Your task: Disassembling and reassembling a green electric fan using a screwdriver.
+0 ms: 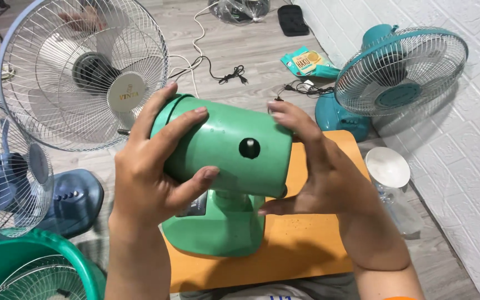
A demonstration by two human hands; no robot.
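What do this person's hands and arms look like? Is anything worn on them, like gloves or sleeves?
Both are bare: the left hand and right hand wear no gloves, rings or watch that I can see. The forearms show no sleeves up to the frame's lower edge. Fingernails are short and unpainted. No markings are visible.

Both forearms enter from the bottom edge, bare, rising and converging toward centre frame. Left hand (pixel 151 166): back of hand toward camera, fingers spread and curled over the top, thumb pressed underneath in a wrapping grasp. Right hand (pixel 318 166): wrist bent inward, fingers hooked over the far end, thumb extended low toward the left hand. Hands apart, not touching.
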